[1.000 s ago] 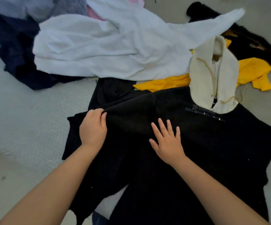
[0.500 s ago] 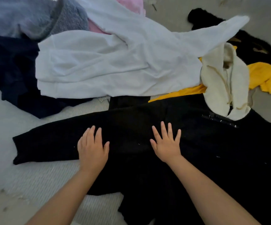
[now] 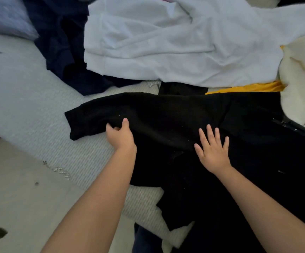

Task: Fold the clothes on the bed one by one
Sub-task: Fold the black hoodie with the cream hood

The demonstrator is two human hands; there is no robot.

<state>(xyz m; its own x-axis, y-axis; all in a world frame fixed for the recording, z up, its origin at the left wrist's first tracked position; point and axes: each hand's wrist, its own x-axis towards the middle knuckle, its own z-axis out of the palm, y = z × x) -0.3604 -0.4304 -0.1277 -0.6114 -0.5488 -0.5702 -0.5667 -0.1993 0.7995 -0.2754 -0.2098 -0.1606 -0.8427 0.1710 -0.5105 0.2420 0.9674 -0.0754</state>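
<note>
A black garment [image 3: 193,115] lies spread on the pale bed [image 3: 29,106], its left sleeve stretched out toward the left. My left hand [image 3: 120,136] pinches the lower edge of that sleeve, thumb and fingers curled under the cloth. My right hand [image 3: 212,150] lies flat on the body of the black garment with fingers spread. A cream hood lining [image 3: 301,92] shows at the garment's right.
A white sweatshirt [image 3: 175,42] lies crumpled behind the black garment. A dark navy garment [image 3: 65,52] is at the back left, a yellow one [image 3: 248,87] peeks out under the white. The floor [image 3: 11,198] runs along the bed's near left edge.
The black sleeve was unfolded out to the left. My left hand went from lying flat on it to pinching its lower edge. My right hand stayed flat on the garment.
</note>
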